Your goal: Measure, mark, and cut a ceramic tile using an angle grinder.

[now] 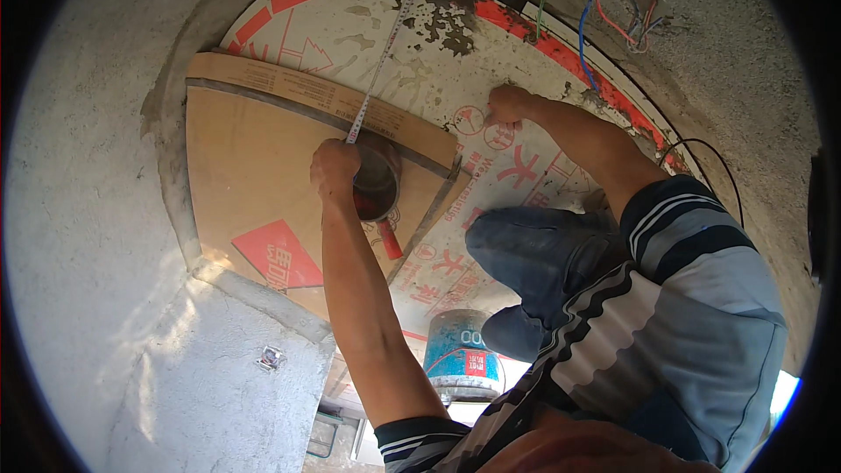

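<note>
Cardboard (236, 149) spreads at left beneath a person's left hand (335, 168), closed on a tape measure (385, 56) whose blade reaches the rounded far edge. Beside it sits a dark pot (378, 177); farther right, the curled right hand (508, 105) meets printed sheeting (438, 105), its grip impossible to tell.

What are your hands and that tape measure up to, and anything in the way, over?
Left hand gripping tape measure, blade out. Right hand low at printed sheet. Nothing across blade; dark container close beside left hand, over.
</note>
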{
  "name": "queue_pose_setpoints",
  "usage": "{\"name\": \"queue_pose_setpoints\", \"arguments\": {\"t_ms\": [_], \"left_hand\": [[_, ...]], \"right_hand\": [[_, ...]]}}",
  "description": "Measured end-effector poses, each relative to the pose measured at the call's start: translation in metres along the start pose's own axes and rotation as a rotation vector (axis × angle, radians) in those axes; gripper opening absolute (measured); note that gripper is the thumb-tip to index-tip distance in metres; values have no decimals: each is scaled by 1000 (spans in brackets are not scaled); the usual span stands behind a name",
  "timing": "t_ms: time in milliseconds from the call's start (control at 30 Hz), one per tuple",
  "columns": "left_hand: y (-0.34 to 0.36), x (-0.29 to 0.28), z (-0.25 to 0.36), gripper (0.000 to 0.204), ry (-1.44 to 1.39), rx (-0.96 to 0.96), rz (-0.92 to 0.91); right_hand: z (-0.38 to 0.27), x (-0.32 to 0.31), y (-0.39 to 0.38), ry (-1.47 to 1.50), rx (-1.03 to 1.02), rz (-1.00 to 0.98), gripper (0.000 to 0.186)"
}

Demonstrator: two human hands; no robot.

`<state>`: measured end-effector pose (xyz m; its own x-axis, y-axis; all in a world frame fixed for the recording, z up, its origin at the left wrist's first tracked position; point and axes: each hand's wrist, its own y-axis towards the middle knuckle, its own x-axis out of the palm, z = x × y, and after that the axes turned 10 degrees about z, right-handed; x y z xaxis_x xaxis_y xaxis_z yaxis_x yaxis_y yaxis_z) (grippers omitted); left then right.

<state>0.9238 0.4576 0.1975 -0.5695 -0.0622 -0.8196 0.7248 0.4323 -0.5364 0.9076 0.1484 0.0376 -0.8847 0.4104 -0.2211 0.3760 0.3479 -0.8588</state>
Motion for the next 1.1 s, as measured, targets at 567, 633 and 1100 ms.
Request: {"name": "queue_pose_setpoints", "arguments": {"t_ms": [567,633,1100], "left_hand": [[16,-15,19,30,164,-75,-35],[18,-18,20,31,177,-71,-45],[40,-24,34,36,230,-16,-23]], "right_hand": [[-1,-1,-2,3,-8,1,37],[-2,-2,-2,-1,12,5,37],[-1,-2,-2,-3,0,-2,36]]}}
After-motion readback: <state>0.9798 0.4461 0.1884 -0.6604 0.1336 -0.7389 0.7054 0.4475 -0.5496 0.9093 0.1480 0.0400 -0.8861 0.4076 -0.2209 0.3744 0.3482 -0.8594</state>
